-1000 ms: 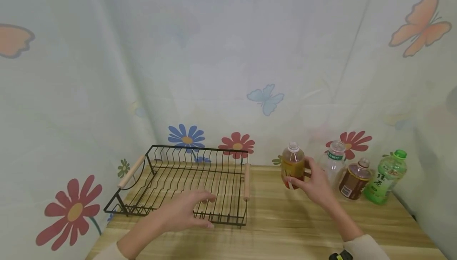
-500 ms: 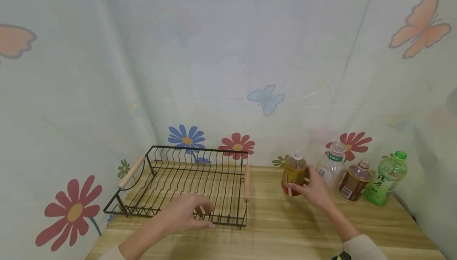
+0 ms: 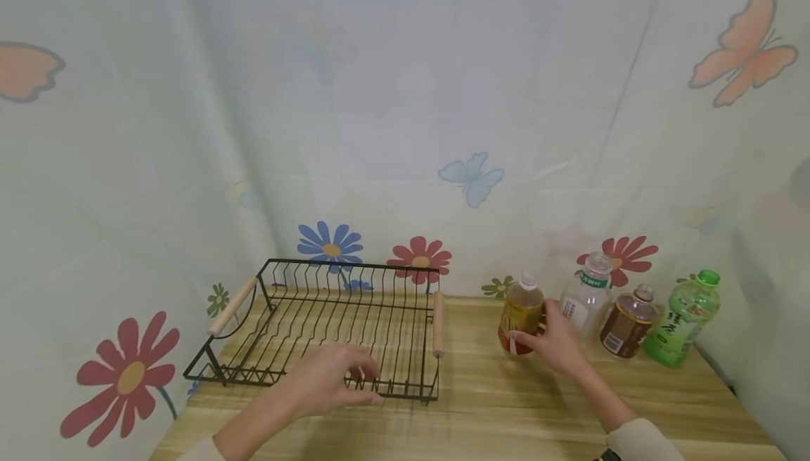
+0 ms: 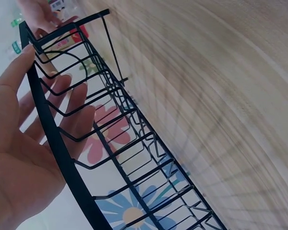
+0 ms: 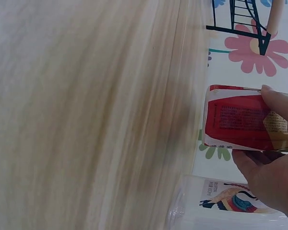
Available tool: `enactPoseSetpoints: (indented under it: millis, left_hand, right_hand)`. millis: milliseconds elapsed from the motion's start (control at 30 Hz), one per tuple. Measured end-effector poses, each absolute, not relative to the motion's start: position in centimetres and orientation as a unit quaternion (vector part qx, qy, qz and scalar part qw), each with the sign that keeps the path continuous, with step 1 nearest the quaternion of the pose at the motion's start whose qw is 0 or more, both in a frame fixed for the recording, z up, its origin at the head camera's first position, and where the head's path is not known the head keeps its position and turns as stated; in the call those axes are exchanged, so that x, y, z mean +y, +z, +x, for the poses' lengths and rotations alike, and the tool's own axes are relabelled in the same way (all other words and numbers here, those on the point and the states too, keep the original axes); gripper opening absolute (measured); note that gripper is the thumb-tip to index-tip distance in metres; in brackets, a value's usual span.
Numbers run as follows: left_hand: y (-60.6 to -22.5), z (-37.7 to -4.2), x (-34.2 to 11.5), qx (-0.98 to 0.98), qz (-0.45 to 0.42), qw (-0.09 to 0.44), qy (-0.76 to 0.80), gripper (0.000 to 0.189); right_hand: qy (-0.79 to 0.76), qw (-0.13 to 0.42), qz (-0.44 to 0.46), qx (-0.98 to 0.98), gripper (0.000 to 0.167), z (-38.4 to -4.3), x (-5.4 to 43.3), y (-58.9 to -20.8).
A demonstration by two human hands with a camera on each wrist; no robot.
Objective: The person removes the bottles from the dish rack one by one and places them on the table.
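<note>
My right hand point(image 3: 560, 340) grips an upright plastic bottle point(image 3: 522, 315) with a red and yellow label, thumb on one side and fingers on the other. In the right wrist view the bottle's base point(image 5: 206, 117) is close over the wooden tabletop. My left hand point(image 3: 332, 379) is at the near edge of a black wire dish rack point(image 3: 354, 264), its fingers loosely bent with nothing between them. In the left wrist view the thumb overlaps the rack's rail point(image 4: 57, 143), and the fingers show through the wires.
Right of the held bottle stand a clear bottle point(image 3: 585, 303) with a green neck band, a brown-labelled bottle point(image 3: 628, 322) and a green bottle point(image 3: 685, 317). The rack has wooden handles point(image 3: 438, 324). A patterned curtain point(image 3: 380, 131) backs the wooden table point(image 3: 481, 405).
My right hand has lowered the bottle toward the table, beside the clear bottle. My left hand's fingers have bent slightly more, and it stays at the rack's near edge.
</note>
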State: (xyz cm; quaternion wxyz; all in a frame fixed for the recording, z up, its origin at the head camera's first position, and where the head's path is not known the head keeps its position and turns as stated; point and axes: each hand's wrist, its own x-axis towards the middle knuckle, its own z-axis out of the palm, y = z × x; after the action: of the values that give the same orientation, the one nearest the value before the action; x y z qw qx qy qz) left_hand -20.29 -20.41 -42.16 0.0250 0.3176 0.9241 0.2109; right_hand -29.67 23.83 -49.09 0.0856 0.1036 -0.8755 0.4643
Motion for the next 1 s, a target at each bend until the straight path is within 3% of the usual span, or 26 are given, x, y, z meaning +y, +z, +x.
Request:
enactPoseSetpoints:
  millis: [533, 1000]
  left_hand:
    - [-43.2, -20.6, -20.4, 0.911, 0.313, 0.049, 0.265, 0.042]
    - [-43.7, -20.6, -20.8, 0.900, 0.316, 0.068, 0.292, 0.039]
  right_hand:
    - [0.462, 0.046, 0.093, -0.881, 0.088, -30.1, 24.1, -49.7]
    - [0.440, 0.016, 0.107, -0.892, 0.082, -29.7, 23.9, -49.6]
